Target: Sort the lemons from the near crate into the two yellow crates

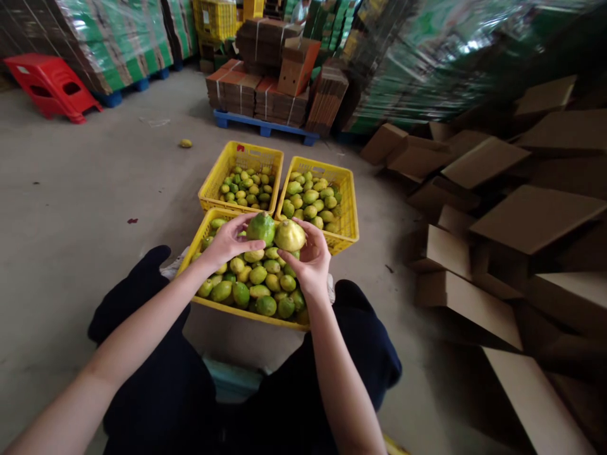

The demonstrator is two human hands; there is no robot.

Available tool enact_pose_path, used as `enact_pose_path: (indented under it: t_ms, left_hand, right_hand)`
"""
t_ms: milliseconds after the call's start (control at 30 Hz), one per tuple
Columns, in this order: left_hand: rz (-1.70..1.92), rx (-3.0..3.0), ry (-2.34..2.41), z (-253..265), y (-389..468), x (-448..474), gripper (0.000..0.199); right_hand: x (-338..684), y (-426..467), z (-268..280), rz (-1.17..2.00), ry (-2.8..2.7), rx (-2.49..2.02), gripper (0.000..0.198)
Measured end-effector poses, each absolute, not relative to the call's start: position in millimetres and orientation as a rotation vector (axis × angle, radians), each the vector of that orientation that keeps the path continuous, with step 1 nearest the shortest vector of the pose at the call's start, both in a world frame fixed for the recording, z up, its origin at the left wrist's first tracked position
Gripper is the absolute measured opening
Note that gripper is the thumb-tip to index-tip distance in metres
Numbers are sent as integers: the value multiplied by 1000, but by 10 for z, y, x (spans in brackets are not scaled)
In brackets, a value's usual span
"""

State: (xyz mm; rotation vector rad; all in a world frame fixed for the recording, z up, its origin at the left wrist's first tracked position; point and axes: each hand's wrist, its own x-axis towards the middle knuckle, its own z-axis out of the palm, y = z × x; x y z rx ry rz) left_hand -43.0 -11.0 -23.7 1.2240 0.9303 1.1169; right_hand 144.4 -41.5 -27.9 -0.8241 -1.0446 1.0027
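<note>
My left hand (232, 240) is closed on a green lemon (260, 229), fingers behind it and thumb along its near side. A yellow lemon (289, 236) is gripped between the fingers and thumb of my right hand (310, 256). Both lemons are held up side by side, over the near yellow crate (246, 315). That crate, between my knees, is full of green and yellow lemons (258, 274). Behind it stand a far left crate (208, 189) with mostly small green and yellow fruit and a far right crate (349, 202) with more lemons.
Open cardboard boxes (535, 218) are heaped on the right. A loose lemon (185, 143) lies on the floor. Beyond the crates, a blue pallet (265, 126) bears bundled flat cardboard (282, 101). A red stool (52, 85) stands at left, near wrapped green stacks (123, 44).
</note>
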Motion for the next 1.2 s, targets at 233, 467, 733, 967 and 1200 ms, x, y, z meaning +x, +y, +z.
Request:
enact_pose_path:
  t_ms: [233, 467, 733, 967, 1200]
  left_hand:
    - [951, 960, 830, -250, -62, -563, 62]
    - [870, 808, 846, -207, -79, -586, 43]
    - [1006, 531, 781, -313, -114, -363, 39]
    - [954, 495, 715, -396, -118, -236, 37]
    - [1146, 250, 597, -369, -74, -131, 37]
  right_hand:
    - [1355, -408, -285, 1307, -839, -839, 44]
    - [1311, -369, -280, 1518, -646, -824, 38]
    - [1207, -336, -382, 1707, -547, -773, 36]
    - [1291, -306, -405, 1642, -397, -570, 30]
    - [1266, -274, -429, 1561, -469, -631, 26]
